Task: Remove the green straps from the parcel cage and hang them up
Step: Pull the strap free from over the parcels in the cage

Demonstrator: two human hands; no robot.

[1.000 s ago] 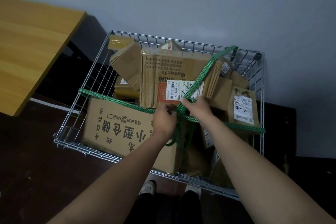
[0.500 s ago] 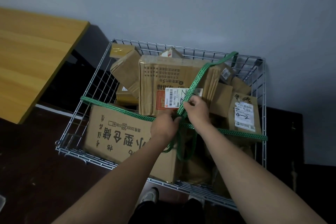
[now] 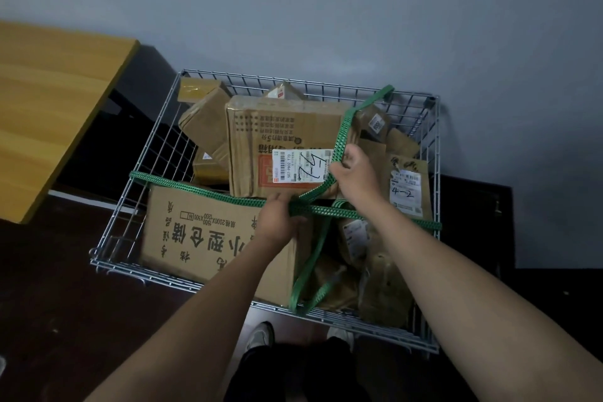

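Comparing with a moment ago, I see my right hand [image 3: 354, 173] has climbed along the diagonal green strap [image 3: 342, 132], its fingers now closed around it near the white label [image 3: 303, 165], while my left hand [image 3: 277, 219] stays pinched on the knot [image 3: 298, 209] where the straps cross over the parcel cage [image 3: 156, 147]. I judge the knot is loosening, but both straps are not yet off the cage, so hanging comes later.

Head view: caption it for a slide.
Both hands, left hand and right hand, work the green straps crossing a parcel cage.
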